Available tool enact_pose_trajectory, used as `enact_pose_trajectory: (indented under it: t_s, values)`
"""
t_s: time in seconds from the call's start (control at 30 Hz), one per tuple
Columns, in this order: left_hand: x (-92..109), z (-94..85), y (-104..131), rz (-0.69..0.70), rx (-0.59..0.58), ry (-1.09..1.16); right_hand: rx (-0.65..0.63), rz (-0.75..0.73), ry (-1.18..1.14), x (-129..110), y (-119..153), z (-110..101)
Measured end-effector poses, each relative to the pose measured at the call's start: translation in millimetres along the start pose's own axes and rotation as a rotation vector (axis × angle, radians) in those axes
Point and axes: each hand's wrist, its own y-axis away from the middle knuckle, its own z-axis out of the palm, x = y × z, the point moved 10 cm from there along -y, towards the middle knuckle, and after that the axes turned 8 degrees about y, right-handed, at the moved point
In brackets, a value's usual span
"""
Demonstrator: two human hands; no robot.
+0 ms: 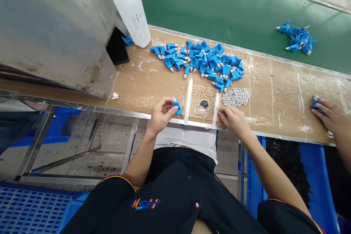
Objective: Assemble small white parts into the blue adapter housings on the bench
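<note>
My left hand (162,114) pinches a blue plastic part (177,107) with a white tip pointing up, just above the bench edge. To its right lies a square of cardboard (196,91) covered in small dark specks, framed by pale strips. A small round black dish (204,104) and a clear round lid (199,110) rest on it, with a thin stick beside them. My right hand (231,117) is at the square's right edge, fingertips pressed together; whatever they hold is too small to make out. Just beyond it is a pile of small grey pieces (236,97).
A heap of blue plastic parts (203,58) lies behind the square. A white bottle (134,14), a black phone-like slab (117,47) and a metal box (55,25) stand left. Another person's hand (333,115) holds a blue part at right. More blue parts (298,38) sit on the green belt (219,7).
</note>
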Motion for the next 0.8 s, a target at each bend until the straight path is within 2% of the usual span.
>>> enact_pose_trajectory:
  t_s: [0.27, 0.53, 0.63, 0.8]
  values:
    - [3, 0.5, 0, 0.008, 0.011, 0.007, -0.041, 0.007, -0.031, 6, -2, 2]
    - [1, -2.5, 3, 0.015, 0.024, 0.017, -0.125, 0.116, -0.241, 15, -10, -1]
    - [-1, -2.1, 3, 0.011, 0.016, 0.02, -0.125, 0.094, -0.245, 4, -14, -9]
    - [0, 0.1, 3, 0.022, -0.004, 0.045, -0.065, -0.113, -0.108, -45, -34, -25]
